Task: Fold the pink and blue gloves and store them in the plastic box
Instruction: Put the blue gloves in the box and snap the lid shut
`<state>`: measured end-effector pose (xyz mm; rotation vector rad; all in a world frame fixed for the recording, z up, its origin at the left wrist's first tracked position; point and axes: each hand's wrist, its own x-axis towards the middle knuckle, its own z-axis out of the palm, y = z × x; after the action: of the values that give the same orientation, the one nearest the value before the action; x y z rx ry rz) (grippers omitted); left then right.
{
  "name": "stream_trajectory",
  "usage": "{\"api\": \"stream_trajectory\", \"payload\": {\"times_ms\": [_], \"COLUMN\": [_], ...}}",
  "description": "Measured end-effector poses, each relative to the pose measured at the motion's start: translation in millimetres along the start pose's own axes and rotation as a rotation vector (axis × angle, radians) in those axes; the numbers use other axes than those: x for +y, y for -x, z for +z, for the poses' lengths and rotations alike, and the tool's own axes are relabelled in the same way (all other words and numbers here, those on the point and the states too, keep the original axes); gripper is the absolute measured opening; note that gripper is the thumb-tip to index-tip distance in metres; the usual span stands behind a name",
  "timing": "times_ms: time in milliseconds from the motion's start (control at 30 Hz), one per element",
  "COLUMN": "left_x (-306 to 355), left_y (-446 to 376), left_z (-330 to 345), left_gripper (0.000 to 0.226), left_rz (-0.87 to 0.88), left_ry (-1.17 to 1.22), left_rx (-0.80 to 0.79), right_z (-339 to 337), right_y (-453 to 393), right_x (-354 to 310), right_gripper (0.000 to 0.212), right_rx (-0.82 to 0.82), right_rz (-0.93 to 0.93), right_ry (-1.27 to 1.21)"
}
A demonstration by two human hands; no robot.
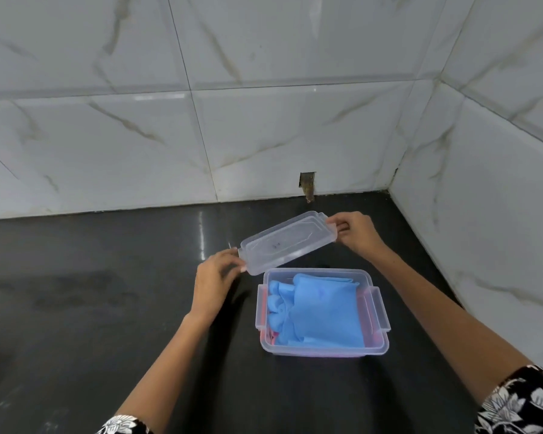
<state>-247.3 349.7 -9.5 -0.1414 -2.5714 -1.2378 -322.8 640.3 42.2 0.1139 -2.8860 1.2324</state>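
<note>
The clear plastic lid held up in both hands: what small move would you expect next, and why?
Probably lowering the clear plastic lid squarely onto the clear plastic box. The left hand and right hand hold it by its short ends, tilted, above and behind the open box. The folded blue gloves already lie inside, with pink showing beneath, so closing seems all that remains.

A dark, glossy table (107, 292) is seen, bounded by marble-patterned wall tiles (264, 136) at twelve and three o'clock. One clear plastic box (323, 347) is set directly on it, towards four o'clock of centre (a dull smudge (60, 289) is noted at nine o'clock).
</note>
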Motion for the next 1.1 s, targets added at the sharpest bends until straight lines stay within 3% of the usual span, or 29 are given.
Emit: {"api": "stream_trajectory", "payload": {"times_ms": [167,267,400,467,600,733,833,933,1100], "left_x": [47.1,81.7,101.5,102.1,91.3,87.8,90.7,93.6,81.2], "left_y": [-7.0,-12.3,-9.3,-2.4,21.1,39.8,46.6,49.7,54.9], "left_z": [-33.9,-54.5,-57.5,-49.3,-27.8,-11.5,-4.6,-3.5,-8.1], "left_gripper": [0.013,0.009,0.007,0.008,0.014,0.018,0.024,0.028,0.011], "left_rz": [-0.053,-0.051,-0.141,-0.235,-0.375,-0.327,-0.269,-0.284,-0.455], "left_ry": [0.358,0.450,0.497,0.488,0.355,0.163,0.122,0.144,0.318], "left_rx": [0.127,0.187,0.241,0.236,0.097,-0.080,-0.111,-0.146,-0.137], "right_z": [-40.1,-54.9,-68.3,-66.8,-46.0,-27.5,-17.7,-10.5,-7.3], "right_y": [36.6,61.7,94.7,107.4,129.2,145.5,150.2,151.3,150.3], "right_x": [-21.8,-38.6,-49.2,-45.5,-20.4,0.9,4.4,4.9,4.9], "right_gripper": [0.026,0.028,0.029,0.030,0.024,0.017,0.012,0.015,0.016], "right_rx": [0.166,0.283,0.211,0.255,0.279,0.301,0.338,0.343,0.327], "right_rz": [-0.147,-0.124,-0.074,-0.023,0.130,0.165,0.206,0.231,0.256], "right_ry": [-0.086,-0.158,-0.419,-0.459,-0.284,-0.117,-0.039,0.002,0.035]}}
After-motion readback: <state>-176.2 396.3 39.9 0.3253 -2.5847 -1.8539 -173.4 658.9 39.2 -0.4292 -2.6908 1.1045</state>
